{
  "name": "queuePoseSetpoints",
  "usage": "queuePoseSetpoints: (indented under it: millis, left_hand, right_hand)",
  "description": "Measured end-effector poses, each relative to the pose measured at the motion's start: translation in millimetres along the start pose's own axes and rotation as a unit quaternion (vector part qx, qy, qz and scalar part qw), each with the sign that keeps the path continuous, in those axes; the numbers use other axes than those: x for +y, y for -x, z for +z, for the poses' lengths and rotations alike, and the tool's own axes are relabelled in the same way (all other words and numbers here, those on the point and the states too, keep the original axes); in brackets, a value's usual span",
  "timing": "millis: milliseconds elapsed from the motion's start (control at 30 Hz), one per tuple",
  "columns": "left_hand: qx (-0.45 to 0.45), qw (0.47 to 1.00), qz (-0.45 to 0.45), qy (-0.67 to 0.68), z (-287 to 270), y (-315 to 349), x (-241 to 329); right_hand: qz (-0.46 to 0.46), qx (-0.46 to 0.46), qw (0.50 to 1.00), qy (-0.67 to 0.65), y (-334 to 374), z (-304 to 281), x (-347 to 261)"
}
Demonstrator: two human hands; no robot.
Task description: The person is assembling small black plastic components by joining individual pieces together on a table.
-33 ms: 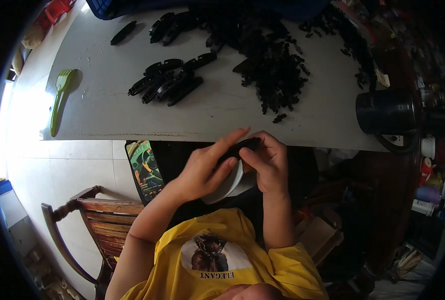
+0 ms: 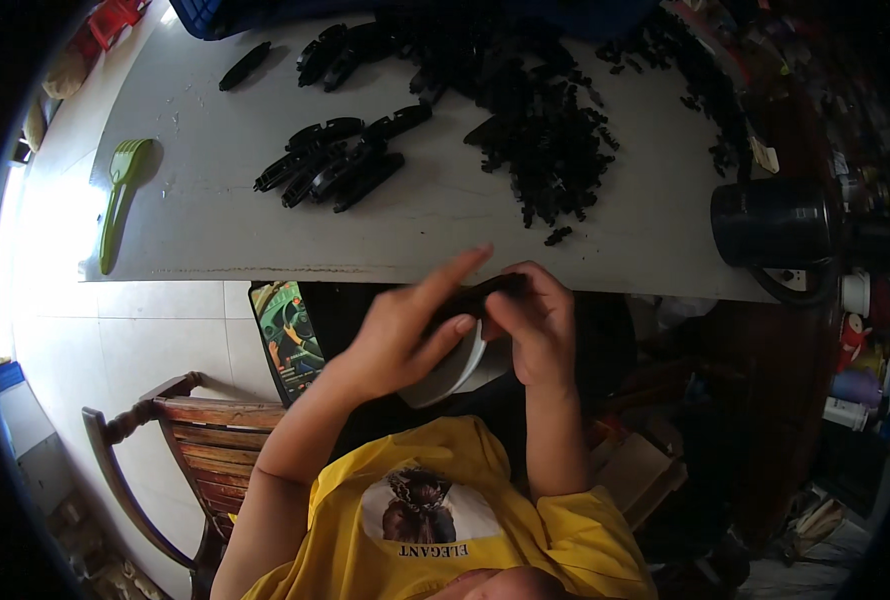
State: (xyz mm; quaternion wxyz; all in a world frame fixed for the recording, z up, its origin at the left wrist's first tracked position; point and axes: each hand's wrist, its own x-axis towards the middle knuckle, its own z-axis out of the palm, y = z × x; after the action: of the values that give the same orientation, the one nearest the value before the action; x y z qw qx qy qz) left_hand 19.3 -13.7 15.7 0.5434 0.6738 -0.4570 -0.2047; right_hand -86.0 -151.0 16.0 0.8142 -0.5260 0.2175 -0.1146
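Note:
Just past the table's front edge, both my hands hold a long dark plastic piece (image 2: 487,293) between them. My left hand (image 2: 405,335) grips its left end, with the index finger stretched out and the thumb below. On the other end, my right hand (image 2: 537,325) pinches with thumb and curled fingers. A white bowl (image 2: 455,385) sits under the hands, partly covered by them. Similar black plastic pieces (image 2: 340,160) lie grouped on the table ahead. To their right is a heap of small black parts (image 2: 555,150).
A grey table (image 2: 265,240) spans the view. On it lie a green fork-shaped tool (image 2: 125,195) at left and a dark mug-like container (image 2: 770,225) at right. A blue basket (image 2: 200,15) stands at the back. A wooden chair (image 2: 215,430) is at my left, near a colourful printed panel (image 2: 288,335).
My left hand has shifted slightly left and up, its index finger blurred by motion. The dark piece has tilted a little between my hands.

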Motion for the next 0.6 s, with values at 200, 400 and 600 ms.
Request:
queuePoseSetpoints:
  millis: [200, 400, 600]
  left_hand:
    - [0.250, 0.865, 0.011, -0.436, -57.4, -40.8, -17.3]
    - [0.267, 0.814, 0.037, -0.515, -68.2, -47.3, -30.1]
    - [0.167, 0.979, -0.112, -0.032, -32.7, -16.7, -12.8]
  right_hand:
    - [-0.148, 0.148, 0.972, 0.105, -21.3, -58.9, -18.0]
    - [-0.192, 0.144, 0.814, 0.530, -38.6, -50.0, -13.2]
    - [-0.027, 0.085, 0.988, 0.130, -17.4, -27.1, -15.0]
